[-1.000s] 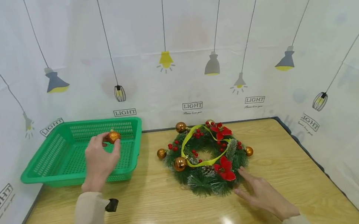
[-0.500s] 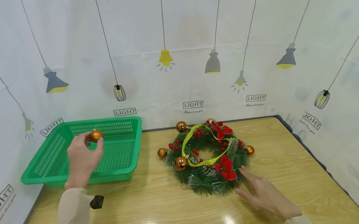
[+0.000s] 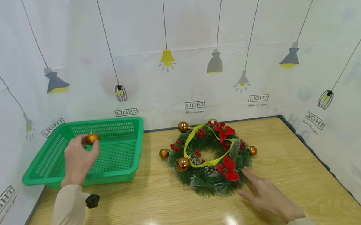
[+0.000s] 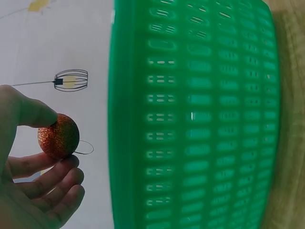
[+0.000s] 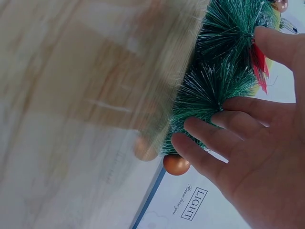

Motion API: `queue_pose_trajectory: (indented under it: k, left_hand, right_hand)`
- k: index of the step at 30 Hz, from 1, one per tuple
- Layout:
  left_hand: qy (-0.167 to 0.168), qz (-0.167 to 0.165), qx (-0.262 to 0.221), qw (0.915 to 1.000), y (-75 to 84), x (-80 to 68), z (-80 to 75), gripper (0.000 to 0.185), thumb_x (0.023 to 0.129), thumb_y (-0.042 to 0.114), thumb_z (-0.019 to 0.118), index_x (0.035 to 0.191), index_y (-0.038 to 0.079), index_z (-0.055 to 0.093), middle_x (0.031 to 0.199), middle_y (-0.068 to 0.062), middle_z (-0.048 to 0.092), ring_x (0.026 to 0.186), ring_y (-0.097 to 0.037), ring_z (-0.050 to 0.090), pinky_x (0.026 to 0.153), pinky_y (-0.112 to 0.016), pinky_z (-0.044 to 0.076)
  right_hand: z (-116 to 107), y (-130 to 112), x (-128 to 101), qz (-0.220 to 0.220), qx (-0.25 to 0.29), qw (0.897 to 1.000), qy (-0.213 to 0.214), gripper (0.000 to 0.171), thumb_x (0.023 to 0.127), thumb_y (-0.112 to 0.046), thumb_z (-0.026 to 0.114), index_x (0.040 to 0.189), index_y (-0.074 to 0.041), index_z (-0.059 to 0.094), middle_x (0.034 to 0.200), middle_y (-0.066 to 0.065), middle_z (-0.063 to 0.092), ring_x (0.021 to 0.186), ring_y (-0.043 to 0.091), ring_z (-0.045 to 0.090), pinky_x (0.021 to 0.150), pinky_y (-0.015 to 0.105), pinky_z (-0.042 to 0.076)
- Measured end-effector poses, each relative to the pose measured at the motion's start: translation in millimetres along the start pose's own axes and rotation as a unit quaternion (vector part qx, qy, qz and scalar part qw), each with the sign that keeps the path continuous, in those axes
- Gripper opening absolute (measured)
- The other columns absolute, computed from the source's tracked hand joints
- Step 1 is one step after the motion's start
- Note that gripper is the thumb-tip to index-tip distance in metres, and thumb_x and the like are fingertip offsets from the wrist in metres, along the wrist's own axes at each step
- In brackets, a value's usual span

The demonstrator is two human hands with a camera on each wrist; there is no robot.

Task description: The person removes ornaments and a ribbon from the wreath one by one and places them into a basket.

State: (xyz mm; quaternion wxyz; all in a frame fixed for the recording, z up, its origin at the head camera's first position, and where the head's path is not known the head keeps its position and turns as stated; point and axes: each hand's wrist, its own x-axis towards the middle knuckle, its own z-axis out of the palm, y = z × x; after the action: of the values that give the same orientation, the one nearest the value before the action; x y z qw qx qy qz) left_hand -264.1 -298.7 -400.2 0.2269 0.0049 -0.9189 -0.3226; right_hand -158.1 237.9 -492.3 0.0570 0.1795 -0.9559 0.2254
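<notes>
My left hand [image 3: 79, 158] pinches a glittery copper-orange Christmas ball [image 3: 92, 138] between thumb and fingers, above the green plastic basket [image 3: 135, 159]. In the left wrist view the glitter ball [image 4: 58, 136] shows a thin wire loop, and the basket's slotted wall [image 4: 190, 119] is beside it. A green Christmas wreath [image 3: 203, 186] lies on the table, decked with red flowers, berries, a yellow ribbon and several copper balls. My right hand [image 3: 266, 195] is at the wreath's near right edge, its fingers extended against the needles [image 5: 214, 86] and holding nothing.
The wooden table [image 3: 166, 219] reaches back to a white wall covering [image 3: 143, 30] printed with hanging lamps, which also encloses both sides. The basket stands at the back left, the wreath right of centre.
My left hand has moved left with the glitter ball, further over the basket. The right hand and the wreath have stayed in place, with a slight shift of the head view.
</notes>
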Motion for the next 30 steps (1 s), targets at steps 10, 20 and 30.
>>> queue_pose_trajectory:
  k: [10,20,30]
  left_hand:
    - [-0.027,-0.039,0.022,0.9986,-11.1,-7.0,0.9,0.055,0.102,0.026,0.050,0.140,-0.014,0.047,0.124,-0.035,0.054,0.112,-0.051,0.051,0.088,-0.065,0.048]
    - [-0.023,-0.012,-0.024,0.9994,22.1,-15.0,6.2,0.049,0.104,0.022,0.053,0.139,-0.012,0.049,0.129,-0.033,0.054,0.119,-0.048,0.053,0.096,-0.062,0.049]
    - [-0.027,0.021,-0.044,0.9984,43.6,-21.1,26.4,0.044,0.103,0.022,0.055,0.135,-0.009,0.055,0.126,-0.029,0.059,0.116,-0.044,0.057,0.096,-0.059,0.051]
  right_hand:
    - [3.0,-2.2,-4.8,0.019,0.014,0.999,-0.027,0.075,0.097,-0.037,0.068,0.149,0.010,0.041,0.153,0.033,0.039,0.057,0.002,0.054,0.108,0.052,0.045]
    - [-0.5,-0.1,-1.1,0.010,0.005,1.000,-0.015,0.075,0.097,-0.036,0.068,0.149,0.010,0.041,0.152,0.033,0.040,0.077,0.028,0.072,0.108,0.053,0.046]
    - [-1.5,1.5,-1.1,0.009,0.011,1.000,-0.014,0.075,0.096,-0.037,0.069,0.149,0.010,0.041,0.153,0.032,0.040,0.047,0.003,0.049,0.107,0.053,0.047]
